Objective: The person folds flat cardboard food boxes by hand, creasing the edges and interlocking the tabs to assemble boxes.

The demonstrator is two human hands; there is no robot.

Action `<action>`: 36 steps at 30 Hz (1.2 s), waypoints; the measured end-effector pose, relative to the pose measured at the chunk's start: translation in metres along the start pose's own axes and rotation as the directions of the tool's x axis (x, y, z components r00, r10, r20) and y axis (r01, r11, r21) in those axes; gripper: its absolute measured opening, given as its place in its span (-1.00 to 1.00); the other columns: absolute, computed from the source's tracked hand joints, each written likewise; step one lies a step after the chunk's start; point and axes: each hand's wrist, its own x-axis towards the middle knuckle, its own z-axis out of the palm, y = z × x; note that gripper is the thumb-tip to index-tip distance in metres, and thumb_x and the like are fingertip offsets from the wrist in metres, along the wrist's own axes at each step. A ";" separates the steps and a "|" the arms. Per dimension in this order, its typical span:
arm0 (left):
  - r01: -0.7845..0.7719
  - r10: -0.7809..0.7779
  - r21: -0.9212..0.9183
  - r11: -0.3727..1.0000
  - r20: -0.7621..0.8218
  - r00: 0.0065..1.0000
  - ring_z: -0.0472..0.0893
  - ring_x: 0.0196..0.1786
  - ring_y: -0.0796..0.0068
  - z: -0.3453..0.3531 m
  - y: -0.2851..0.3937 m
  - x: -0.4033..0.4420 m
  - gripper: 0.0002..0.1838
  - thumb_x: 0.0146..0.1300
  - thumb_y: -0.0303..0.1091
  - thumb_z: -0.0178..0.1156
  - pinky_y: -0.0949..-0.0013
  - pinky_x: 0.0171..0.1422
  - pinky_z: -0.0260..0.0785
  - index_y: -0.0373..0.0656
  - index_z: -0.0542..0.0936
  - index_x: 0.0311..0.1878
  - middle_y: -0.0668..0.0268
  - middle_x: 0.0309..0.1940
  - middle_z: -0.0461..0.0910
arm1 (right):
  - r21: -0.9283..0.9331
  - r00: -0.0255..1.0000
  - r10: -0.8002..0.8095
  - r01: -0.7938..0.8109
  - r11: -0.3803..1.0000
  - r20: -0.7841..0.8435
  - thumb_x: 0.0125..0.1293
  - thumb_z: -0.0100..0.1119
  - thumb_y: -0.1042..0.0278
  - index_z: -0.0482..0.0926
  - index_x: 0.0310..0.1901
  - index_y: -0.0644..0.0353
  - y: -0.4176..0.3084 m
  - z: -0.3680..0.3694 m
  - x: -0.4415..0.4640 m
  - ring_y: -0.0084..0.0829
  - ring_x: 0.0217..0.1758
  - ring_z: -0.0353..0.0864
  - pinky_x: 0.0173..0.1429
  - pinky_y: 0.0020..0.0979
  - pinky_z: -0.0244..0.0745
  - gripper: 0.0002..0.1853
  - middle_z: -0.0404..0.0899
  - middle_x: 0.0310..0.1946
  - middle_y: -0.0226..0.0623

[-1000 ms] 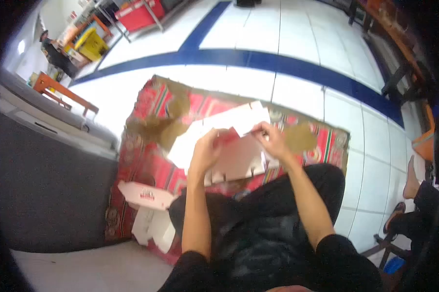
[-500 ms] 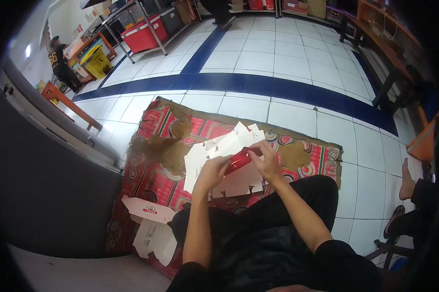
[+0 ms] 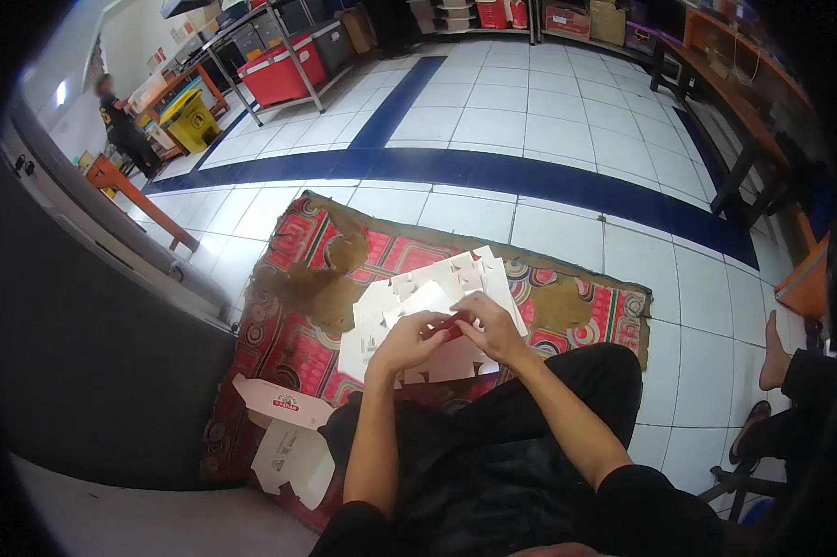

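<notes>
Both hands are over a stack of flat white cardboard box blanks (image 3: pixel 355 351) lying on a patterned red mat (image 3: pixel 284 339). Between them is a carton piece (image 3: pixel 454 325) with a red face, its white side seemingly facing away. My left hand (image 3: pixel 407 342) has its fingers curled round the carton's left end. My right hand (image 3: pixel 490 330) pinches the right end between thumb and fingers. The fingers cover much of the carton, so its full shape is hidden. Notched edges and tabs of the blanks show around both hands.
By my left knee lie a pink-and-white printed carton (image 3: pixel 286 404) and an open white carton (image 3: pixel 293 457). A dark grey panel (image 3: pixel 112 353) stands at left. A person (image 3: pixel 121 125) stands near a yellow bin (image 3: pixel 189 121). Another person's bare foot (image 3: pixel 773 357) is at right.
The red carton piece has turned and less of its red face shows. My hands have come closer together and slightly lower. The view has shifted a little.
</notes>
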 end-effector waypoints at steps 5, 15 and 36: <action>-0.093 0.146 0.165 0.982 -0.341 0.929 0.83 -0.24 0.17 0.000 0.038 0.004 -0.81 0.46 -0.40 0.35 0.17 -0.15 0.66 -0.24 0.70 0.06 0.12 -0.09 0.76 | 0.230 0.907 0.228 -0.152 0.961 -0.353 0.31 0.59 0.33 0.46 0.36 0.27 -0.013 0.019 0.001 -0.29 0.09 0.77 0.10 -0.27 0.68 -0.34 0.58 0.19 -0.07; -0.384 0.437 0.232 0.894 -0.645 0.627 0.81 -0.13 0.16 0.029 0.044 0.012 -0.75 0.31 -0.64 0.42 0.22 -0.20 0.68 -0.24 0.63 0.00 0.09 -0.12 0.70 | 0.606 0.931 0.342 -0.200 0.770 -0.129 0.58 0.33 0.26 0.59 0.17 0.31 0.024 0.046 -0.007 -0.40 0.11 0.74 0.20 -0.31 0.66 -0.68 0.71 0.07 -0.21; -0.218 0.124 -0.065 0.974 -0.654 0.747 0.82 -0.16 0.12 0.051 0.031 0.015 -0.83 0.43 -0.49 0.39 0.14 -0.09 0.65 -0.36 0.64 -0.02 0.03 -0.15 0.70 | -0.026 0.953 -0.011 0.004 1.000 -0.302 0.28 0.46 0.52 0.79 -0.13 0.34 -0.016 0.017 -0.010 -0.19 -0.16 0.83 -0.05 -0.25 0.70 -0.84 0.79 -0.24 -0.11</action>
